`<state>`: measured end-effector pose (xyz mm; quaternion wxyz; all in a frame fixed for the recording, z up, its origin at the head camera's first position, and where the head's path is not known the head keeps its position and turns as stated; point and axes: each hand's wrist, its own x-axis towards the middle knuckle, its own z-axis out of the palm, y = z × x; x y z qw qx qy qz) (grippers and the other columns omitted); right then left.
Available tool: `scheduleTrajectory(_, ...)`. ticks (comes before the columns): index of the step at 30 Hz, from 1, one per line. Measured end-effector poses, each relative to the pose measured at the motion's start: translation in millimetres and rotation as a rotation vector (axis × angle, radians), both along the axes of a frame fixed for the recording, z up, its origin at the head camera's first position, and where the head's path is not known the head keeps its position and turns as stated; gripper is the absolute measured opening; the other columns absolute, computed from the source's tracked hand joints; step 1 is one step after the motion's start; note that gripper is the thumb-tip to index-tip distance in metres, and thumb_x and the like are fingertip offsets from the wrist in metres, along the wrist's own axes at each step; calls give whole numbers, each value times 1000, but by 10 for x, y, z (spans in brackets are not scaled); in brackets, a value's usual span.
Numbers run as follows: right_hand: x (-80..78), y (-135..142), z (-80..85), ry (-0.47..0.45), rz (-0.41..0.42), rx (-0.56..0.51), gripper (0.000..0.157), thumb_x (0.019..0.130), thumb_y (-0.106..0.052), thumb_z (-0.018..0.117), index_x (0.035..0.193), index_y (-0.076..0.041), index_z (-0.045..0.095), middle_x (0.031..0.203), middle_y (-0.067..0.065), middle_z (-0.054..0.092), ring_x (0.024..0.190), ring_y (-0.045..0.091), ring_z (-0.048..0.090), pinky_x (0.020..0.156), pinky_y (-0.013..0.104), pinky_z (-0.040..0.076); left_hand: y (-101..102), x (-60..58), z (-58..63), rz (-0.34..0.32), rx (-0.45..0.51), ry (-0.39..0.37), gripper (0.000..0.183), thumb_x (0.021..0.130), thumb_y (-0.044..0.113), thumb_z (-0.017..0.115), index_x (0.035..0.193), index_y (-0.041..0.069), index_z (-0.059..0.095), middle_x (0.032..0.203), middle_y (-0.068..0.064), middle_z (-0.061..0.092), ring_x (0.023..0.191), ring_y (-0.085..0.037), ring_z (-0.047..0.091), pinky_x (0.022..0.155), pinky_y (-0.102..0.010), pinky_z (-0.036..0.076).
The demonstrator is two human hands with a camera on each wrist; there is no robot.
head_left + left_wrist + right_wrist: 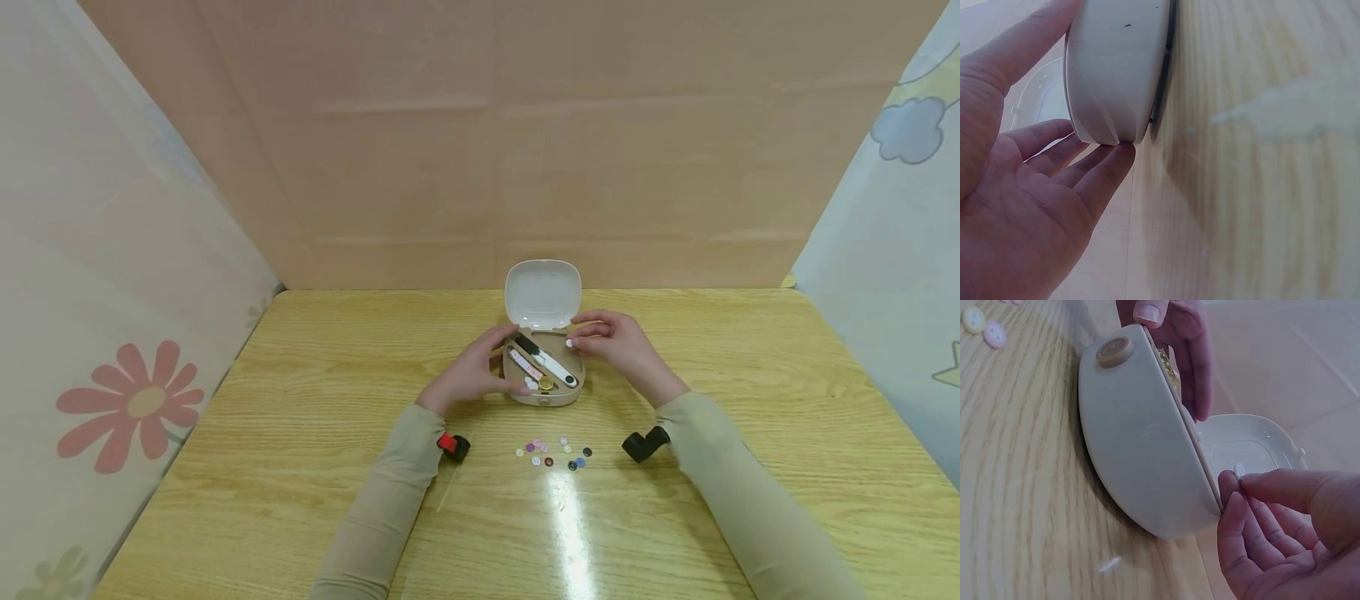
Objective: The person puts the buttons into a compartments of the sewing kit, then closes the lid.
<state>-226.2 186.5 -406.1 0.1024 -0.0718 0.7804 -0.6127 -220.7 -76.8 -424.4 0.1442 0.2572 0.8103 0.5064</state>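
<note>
Being pinched between thumb and fingertip of the right hand (627,343), a white button (569,343) is partly covered near the right rim of the case (1138,437); the case is gripped by the spread left hand (476,372), cut off in the right-wrist view.

Two hands (468,373) (626,343), one box (561,400), roughly twelve buttons (548,461)

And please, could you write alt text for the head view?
A person's right hand pinches a white button at the right rim of an open pale case, while the left hand grips its left side. Loose coloured buttons lie in front on a wooden table.
</note>
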Motion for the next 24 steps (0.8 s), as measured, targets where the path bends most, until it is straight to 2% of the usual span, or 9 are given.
scheduleTrajectory(9,-21,-66,2,3,-22,43,39,89,-9,69,123,1,56,103,17,69,93,16,66,79,25,54,2,0,-4,9,6,-8,99,72,15,86,151,11,27,151,-2,30,136,-20,31,107,-29,35)
scheduleTrajectory(14,-25,-84,-11,-19,-62,36,39,87,-9,71,122,-1,57,101,13,70,90,13,65,76,24,54,2,-2,-10,8,1,-3,99,71,17,86,151,11,27,152,-2,28,136,-21,31,108,-29,34)
scheduleTrajectory(24,-46,-111,-7,-43,-99,30,39,87,-10,71,122,-1,56,100,12,71,92,16,66,77,26,54,12,8,7,6,-6,4,97,73,17,85,150,11,28,151,-3,31,135,-22,33,107,-31,36)
